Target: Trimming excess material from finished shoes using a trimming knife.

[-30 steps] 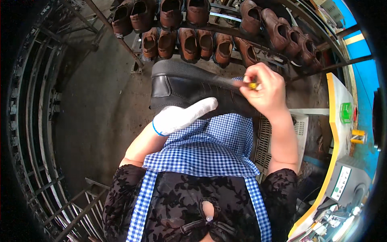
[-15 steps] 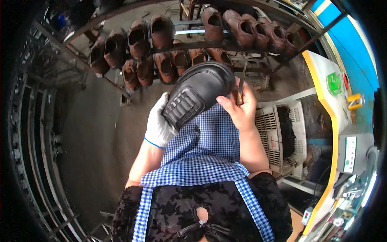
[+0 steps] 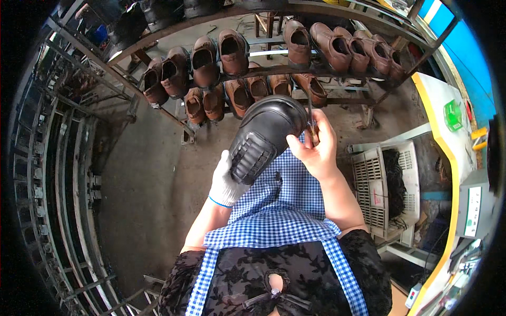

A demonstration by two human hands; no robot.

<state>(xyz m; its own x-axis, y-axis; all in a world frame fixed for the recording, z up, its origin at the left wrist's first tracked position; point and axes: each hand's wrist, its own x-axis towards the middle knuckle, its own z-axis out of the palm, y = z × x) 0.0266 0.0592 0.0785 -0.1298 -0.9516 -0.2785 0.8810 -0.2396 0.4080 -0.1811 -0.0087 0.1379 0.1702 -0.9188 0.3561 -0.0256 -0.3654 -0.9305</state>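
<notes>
A black leather shoe (image 3: 274, 122) is held in front of my apron, its rounded toe slanting up to the right and a ribbed panel on its upper. My left hand (image 3: 227, 181), in a white knit glove with a blue cuff, is closed around its lower left end. At the toe, my bare right hand (image 3: 322, 150) grips a slim knife (image 3: 310, 108), blade pointing up and seen nearly edge-on. The right thumb is close to the shoe's edge; whether it touches I cannot tell. Fingers of the right hand partly hide the knife handle.
Brown shoes (image 3: 232, 52) line a metal rack (image 3: 263, 72) ahead, with black shoes above. To the right are a white plastic crate (image 3: 371, 187) holding black material and a yellow-edged table (image 3: 440, 113) with a green box (image 3: 452, 116). Metal rails (image 3: 68, 195) stand at left.
The view has shifted, so hands, shoe and rack all appear lower and farther right. The knife blade has turned from its flat side to nearly edge-on. Both grips stay the same.
</notes>
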